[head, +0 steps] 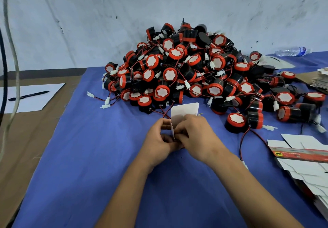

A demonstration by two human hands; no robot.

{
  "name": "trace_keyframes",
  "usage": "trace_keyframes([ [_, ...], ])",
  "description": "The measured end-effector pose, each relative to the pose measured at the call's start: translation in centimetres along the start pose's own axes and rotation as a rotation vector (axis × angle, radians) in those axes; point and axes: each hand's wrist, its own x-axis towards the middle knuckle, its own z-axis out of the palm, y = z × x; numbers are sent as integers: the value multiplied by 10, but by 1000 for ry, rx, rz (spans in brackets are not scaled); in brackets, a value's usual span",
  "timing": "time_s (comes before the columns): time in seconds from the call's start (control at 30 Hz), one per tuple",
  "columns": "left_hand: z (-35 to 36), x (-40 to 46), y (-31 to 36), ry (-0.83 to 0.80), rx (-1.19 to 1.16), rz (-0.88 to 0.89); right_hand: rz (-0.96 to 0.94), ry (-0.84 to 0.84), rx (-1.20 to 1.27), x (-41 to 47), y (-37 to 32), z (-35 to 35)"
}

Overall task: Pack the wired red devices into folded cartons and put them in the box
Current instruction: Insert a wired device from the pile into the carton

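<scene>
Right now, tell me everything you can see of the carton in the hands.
The carton is thin white card, only partly folded. One flat flap with rounded corners stands upright above the fingers; a folded edge shows between the hands. The left hand and right hand both pinch its lower part, hiding it. It is held over the blue cloth, just in front of the device pile.

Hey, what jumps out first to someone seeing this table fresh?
The big heap of red and black wired devices piled against the wall at the back of the blue cloth. In front of it, the left hand and right hand work a white carton.
</scene>
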Motion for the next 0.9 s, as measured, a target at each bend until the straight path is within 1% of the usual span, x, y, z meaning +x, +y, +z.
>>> trace_keyframes([
  [0.07, 0, 0, 0, -12, 7, 1, 69, -6, 40, 1, -2, -5],
  [0.13, 1, -1, 1, -15, 26, 8, 98, -44, 21, 9, -5, -13],
  [0.27, -1, 1, 1, 10, 51, -9, -10, -203, -208, 29, -18, -23],
  [0.33, -3, 3, 0, 10, 43, -10, -63, -291, -275, 30, -14, -24],
  [0.4, -4, 3, 0, 3, 27, -12, -83, -379, -211, 24, -5, -28],
  [0.43, -4, 3, 1, 0, 13, -21, -105, -336, -124, 18, 0, -28],
  [0.47, -5, 3, 0, 3, 3, -31, -146, -174, -27, 11, 6, -26],
  [0.5, -5, 3, 0, 9, 1, -39, -182, 102, 47, 6, 13, -21],
  [0.53, -5, 4, 0, 14, 8, -43, -173, 413, 98, 1, 20, -17],
  [0.57, -5, 3, 0, 17, 18, -46, -116, 667, 160, -4, 26, -14],
  [0.6, -4, 2, 1, 16, 25, -48, -23, 815, 258, -6, 34, -10],
  [0.63, -4, 1, 2, 13, 29, -50, 86, 835, 392, -5, 41, -7],
  [0.67, -5, 0, 3, 6, 22, -53, 200, 737, 526, -2, 48, -4],
  [0.73, -9, -2, 5, -35, -42, -73, 354, 411, 725, 2, 57, 4],
  [0.77, -10, -2, 6, -64, -114, -96, 373, 275, 814, 2, 60, 10],
  [0.8, -12, -3, 8, -90, -207, -128, 357, 186, 871, 3, 62, 16],
  [0.83, -12, -3, 9, -109, -310, -166, 324, 143, 878, 3, 64, 20],
  [0.9, -12, -3, 10, -114, -440, -203, 260, 150, 844, 3, 67, 24],
])
